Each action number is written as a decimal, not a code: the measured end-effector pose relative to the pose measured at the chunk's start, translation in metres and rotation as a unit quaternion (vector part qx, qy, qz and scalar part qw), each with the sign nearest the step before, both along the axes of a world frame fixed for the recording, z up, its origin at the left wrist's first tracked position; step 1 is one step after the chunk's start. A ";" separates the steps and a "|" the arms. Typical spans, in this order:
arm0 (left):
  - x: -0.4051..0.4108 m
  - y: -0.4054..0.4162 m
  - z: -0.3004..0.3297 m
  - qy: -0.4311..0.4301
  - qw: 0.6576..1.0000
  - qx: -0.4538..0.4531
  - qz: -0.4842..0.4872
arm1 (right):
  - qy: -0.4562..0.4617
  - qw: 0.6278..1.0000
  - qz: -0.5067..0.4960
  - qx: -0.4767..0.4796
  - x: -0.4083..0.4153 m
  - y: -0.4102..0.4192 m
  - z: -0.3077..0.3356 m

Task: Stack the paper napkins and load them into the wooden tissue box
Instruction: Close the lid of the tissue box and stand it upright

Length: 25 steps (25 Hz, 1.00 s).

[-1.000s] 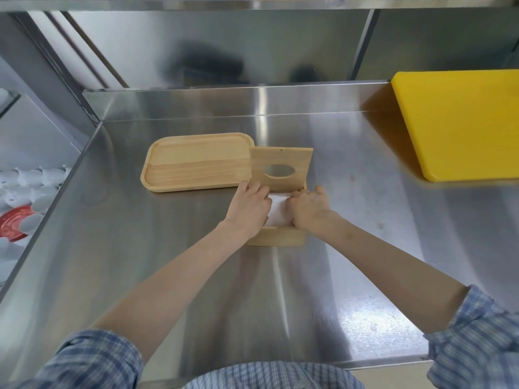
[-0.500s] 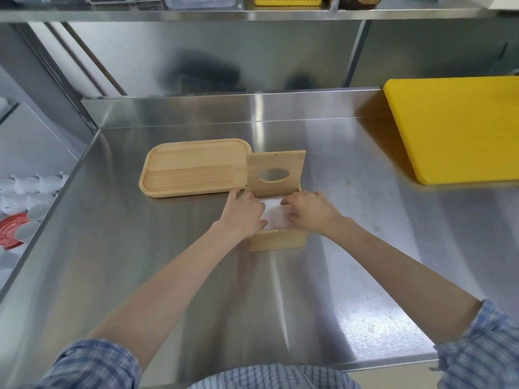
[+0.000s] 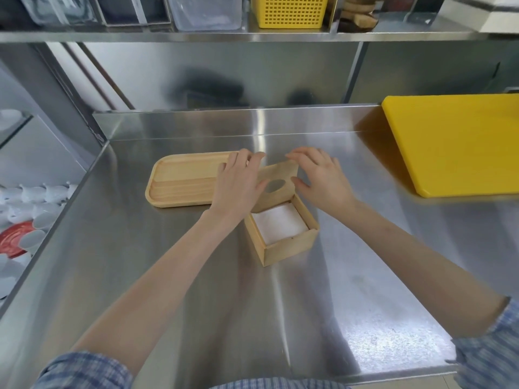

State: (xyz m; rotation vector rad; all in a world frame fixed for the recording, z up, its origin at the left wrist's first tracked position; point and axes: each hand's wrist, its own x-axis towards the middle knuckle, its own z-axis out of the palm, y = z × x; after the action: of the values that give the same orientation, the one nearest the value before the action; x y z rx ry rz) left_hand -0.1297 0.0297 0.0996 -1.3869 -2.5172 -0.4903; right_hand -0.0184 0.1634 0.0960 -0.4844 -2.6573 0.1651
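Observation:
The wooden tissue box (image 3: 289,245) stands open at the counter's middle, turned a little at an angle. A flat stack of white paper napkins (image 3: 280,224) lies inside it. Its hinged lid (image 3: 280,171), with an oval hole, stands raised at the box's far side and tilts toward me. My left hand (image 3: 238,183) holds the lid's left edge. My right hand (image 3: 323,178) holds its right edge, fingers over the top corner and thumb on the side.
A shallow wooden tray (image 3: 182,181) lies just left of the box, partly under my left hand. A yellow cutting board (image 3: 455,144) fills the far right. White cups (image 3: 28,197) and a red plate (image 3: 14,240) sit below the counter's left edge. A yellow basket (image 3: 289,9) stands on the shelf above.
Both hands have left the napkins inside the box and moved up to the lid's two side edges. The napkin stack now shows uncovered, and the box has turned slightly.

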 end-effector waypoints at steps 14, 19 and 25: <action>-0.016 0.007 0.006 -0.096 0.993 -0.064 -0.013 | -0.037 0.995 -0.032 -0.081 -0.017 0.005 0.005; -0.014 -0.002 0.003 -0.128 0.991 -0.033 -0.024 | 0.002 0.995 -0.029 -0.097 -0.007 0.002 -0.005; 0.004 -0.028 -0.020 -0.168 0.984 0.003 -0.064 | 0.041 0.997 0.019 -0.066 0.022 -0.010 -0.025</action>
State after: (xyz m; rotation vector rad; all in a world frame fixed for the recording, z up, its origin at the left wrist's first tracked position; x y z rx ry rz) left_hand -0.1255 0.0016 0.0800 -1.5871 -2.6861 -0.8195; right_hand 0.0037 0.1530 0.0711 -0.4579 -2.5865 0.3664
